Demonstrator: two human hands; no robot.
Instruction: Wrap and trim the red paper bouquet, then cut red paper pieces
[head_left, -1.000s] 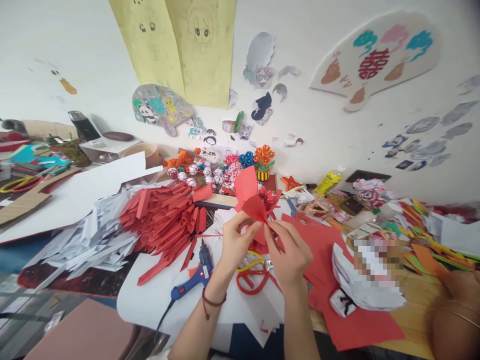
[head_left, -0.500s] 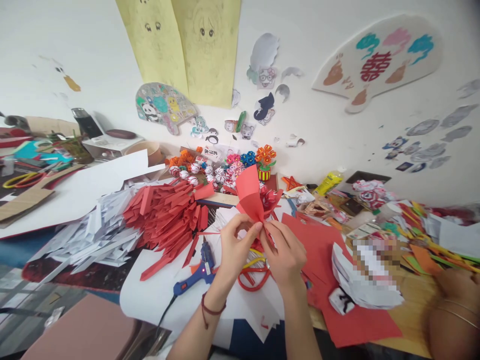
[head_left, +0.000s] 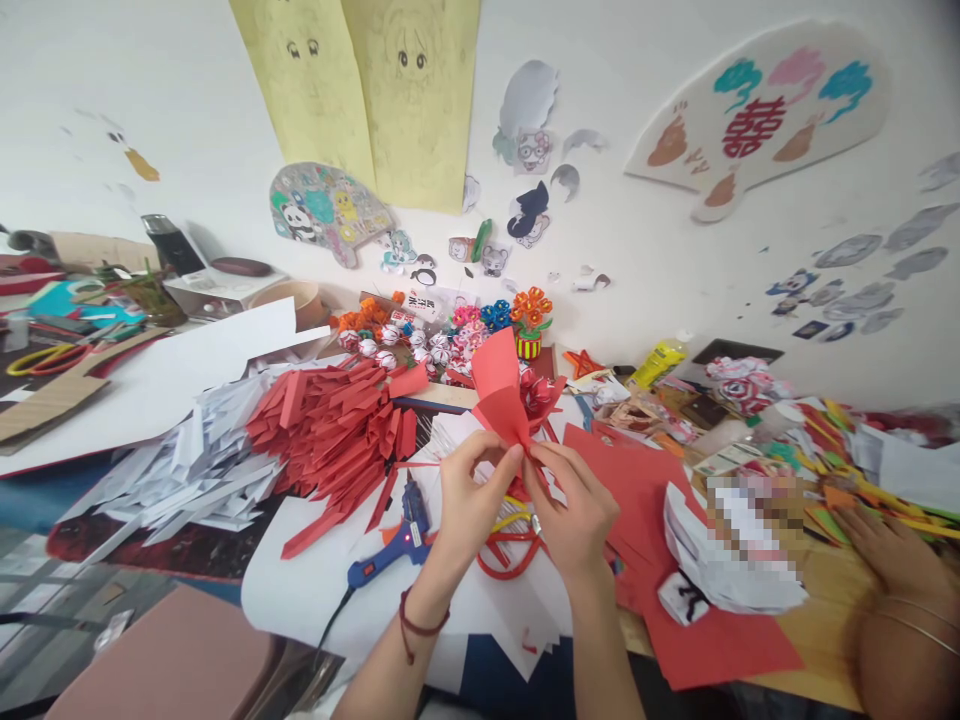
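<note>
A red paper piece (head_left: pixel 496 375), folded and pinched at its base, stands up between my two hands. My left hand (head_left: pixel 476 490) grips it between thumb and fingertips from the left. From the right, my right hand (head_left: pixel 574 505) pinches the same gathered base; the exact fold under the fingertips is hidden. Below and behind my hands lie scissors (head_left: pixel 506 560) with red and yellow handles, on white paper sheets. A blue glue gun (head_left: pixel 390 550) with a lit red light rests left of my left hand.
Piles of folded red strips (head_left: pixel 330 440) and white strips (head_left: pixel 206 465) spread to the left. Paper flowers (head_left: pixel 435 345) stand at the wall. Red sheets (head_left: pixel 637 490) and crumpled white paper (head_left: pixel 720 560) lie at right, near another person's hand (head_left: pixel 885 545).
My hands stay at the red paper's base, with the right hand's fingers shifted slightly. At far right, the other person's hand has flattened out onto the table.
</note>
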